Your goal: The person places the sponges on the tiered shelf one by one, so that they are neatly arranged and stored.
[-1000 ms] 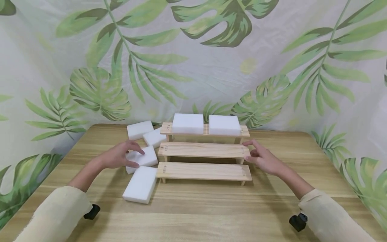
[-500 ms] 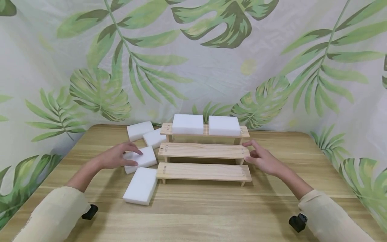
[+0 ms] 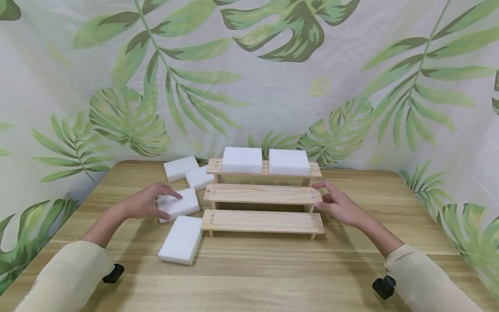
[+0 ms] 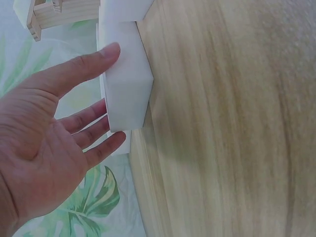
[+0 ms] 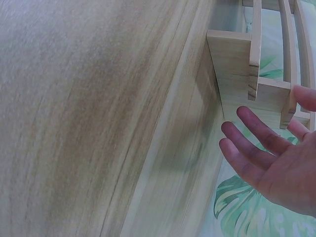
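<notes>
My left hand (image 3: 146, 201) touches a white sponge block (image 3: 186, 202) on the table, with the index finger over its top and the thumb near its front edge. In the left wrist view the thumb lies on the sponge (image 4: 129, 94), while the other fingers are spread by its end. A three-tier wooden stand (image 3: 261, 194) stands at the centre. At the right end of its middle shelf, my right hand (image 3: 341, 206) holds the board between thumb and index finger; the right wrist view shows the remaining fingers loose below. Two white sponges (image 3: 241, 159) sit on the top shelf.
Another white sponge (image 3: 181, 239) lies in front of the touched one, against the stand's lower left. Two more, a far-left sponge (image 3: 181, 168) and its neighbour (image 3: 200, 177), lie behind. A leaf-patterned cloth (image 3: 273, 86) hangs behind the wooden table (image 3: 273, 277).
My left hand and the sponge under it have shifted slightly left, away from the stand. The right hand and the stand stay where they were.
</notes>
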Available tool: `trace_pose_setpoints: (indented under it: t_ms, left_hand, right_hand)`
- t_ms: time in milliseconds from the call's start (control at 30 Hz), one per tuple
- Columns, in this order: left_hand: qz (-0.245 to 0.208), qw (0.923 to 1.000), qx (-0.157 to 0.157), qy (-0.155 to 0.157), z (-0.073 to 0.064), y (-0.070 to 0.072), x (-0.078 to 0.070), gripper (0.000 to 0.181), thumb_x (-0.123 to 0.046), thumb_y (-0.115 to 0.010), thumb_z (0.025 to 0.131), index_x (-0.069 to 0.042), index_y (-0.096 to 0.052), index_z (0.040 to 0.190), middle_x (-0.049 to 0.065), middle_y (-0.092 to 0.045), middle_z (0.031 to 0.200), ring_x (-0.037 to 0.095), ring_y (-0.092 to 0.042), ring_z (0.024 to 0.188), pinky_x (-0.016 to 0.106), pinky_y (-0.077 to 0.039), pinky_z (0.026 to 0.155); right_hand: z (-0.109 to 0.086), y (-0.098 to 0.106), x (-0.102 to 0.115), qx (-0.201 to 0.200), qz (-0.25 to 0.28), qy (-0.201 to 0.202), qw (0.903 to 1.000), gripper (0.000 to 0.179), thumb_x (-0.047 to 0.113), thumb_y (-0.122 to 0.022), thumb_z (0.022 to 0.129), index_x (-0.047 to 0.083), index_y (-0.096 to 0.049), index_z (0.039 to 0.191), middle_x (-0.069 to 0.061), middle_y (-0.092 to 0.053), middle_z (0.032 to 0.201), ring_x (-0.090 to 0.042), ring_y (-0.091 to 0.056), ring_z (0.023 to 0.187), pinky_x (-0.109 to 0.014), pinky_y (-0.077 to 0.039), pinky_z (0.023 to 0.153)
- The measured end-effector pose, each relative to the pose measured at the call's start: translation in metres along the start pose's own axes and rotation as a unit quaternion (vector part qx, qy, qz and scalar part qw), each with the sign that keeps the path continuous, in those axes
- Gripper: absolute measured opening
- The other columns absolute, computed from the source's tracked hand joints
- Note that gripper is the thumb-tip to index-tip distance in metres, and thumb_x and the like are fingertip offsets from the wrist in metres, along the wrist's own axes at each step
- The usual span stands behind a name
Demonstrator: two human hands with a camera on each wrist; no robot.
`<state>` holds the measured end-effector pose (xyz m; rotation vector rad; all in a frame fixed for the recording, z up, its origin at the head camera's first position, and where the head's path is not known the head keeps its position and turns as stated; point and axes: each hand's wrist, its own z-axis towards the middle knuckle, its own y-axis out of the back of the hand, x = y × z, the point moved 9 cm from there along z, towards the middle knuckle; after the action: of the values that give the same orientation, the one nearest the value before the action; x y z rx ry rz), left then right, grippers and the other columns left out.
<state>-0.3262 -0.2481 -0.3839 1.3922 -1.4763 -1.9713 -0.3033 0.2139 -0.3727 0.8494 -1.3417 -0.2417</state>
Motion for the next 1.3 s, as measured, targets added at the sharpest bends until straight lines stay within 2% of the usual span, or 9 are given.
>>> trace_pose_setpoints:
  t_ms: [267, 567, 733, 867, 1300]
  left_hand:
    - [0.006, 0.9999, -0.011, -0.011, -0.001, 0.003, -0.003, 0.048, -0.014, -0.091, 0.077, -0.002, -0.074, 0.121, 0.021, -0.063, 0.124, 0.043, -0.058, 0.117, 0.058, -0.047, 0.096]
    - [0.012, 0.9996, -0.019, -0.018, -0.002, 0.011, -0.002, 0.053, -0.013, -0.091, 0.077, 0.001, -0.07, 0.124, 0.022, -0.066, 0.127, 0.043, -0.059, 0.12, 0.055, -0.048, 0.095]
    - [0.016, 0.999, -0.03, -0.028, -0.004, 0.016, -0.005, 0.053, -0.013, -0.092, 0.076, -0.002, -0.071, 0.123, 0.019, -0.066, 0.126, 0.038, -0.06, 0.116, 0.049, -0.049, 0.091]
    - [0.021, 0.9987, -0.035, -0.03, -0.005, 0.022, -0.01, 0.052, -0.012, -0.091, 0.076, -0.004, -0.071, 0.123, 0.019, -0.066, 0.125, 0.038, -0.06, 0.116, 0.049, -0.048, 0.091]
    - [0.013, 0.9993, -0.027, -0.022, -0.01, 0.033, -0.018, 0.053, -0.015, -0.09, 0.077, -0.006, -0.07, 0.126, 0.021, -0.063, 0.132, 0.04, -0.057, 0.12, 0.053, -0.047, 0.094]
  right_hand:
    - [0.0, 0.0, -0.002, 0.001, 0.0, -0.002, 1.0, 0.05, 0.015, -0.056, 0.106, 0.002, -0.036, 0.15, -0.022, -0.073, 0.103, -0.034, -0.07, 0.097, -0.04, -0.051, 0.079]
    - [0.001, 0.0, -0.001, 0.004, 0.0, -0.004, 1.0, 0.05, 0.015, -0.056, 0.106, 0.003, -0.036, 0.15, -0.022, -0.073, 0.104, -0.034, -0.07, 0.097, -0.04, -0.051, 0.079]
    - [0.001, 0.0, -0.001, 0.004, -0.002, -0.005, 1.0, 0.05, 0.015, -0.056, 0.106, 0.002, -0.036, 0.15, -0.022, -0.073, 0.105, -0.036, -0.07, 0.099, -0.041, -0.052, 0.08]
    - [0.0, 0.0, -0.001, 0.004, -0.001, -0.005, 1.0, 0.05, 0.014, -0.056, 0.106, 0.001, -0.036, 0.149, -0.023, -0.072, 0.106, -0.037, -0.07, 0.101, -0.041, -0.053, 0.08]
    - [0.0, 0.0, 0.0, 0.004, 0.0, -0.006, 1.0, 0.051, 0.015, -0.057, 0.106, 0.003, -0.035, 0.15, -0.022, -0.073, 0.104, -0.035, -0.069, 0.097, -0.041, -0.052, 0.078]
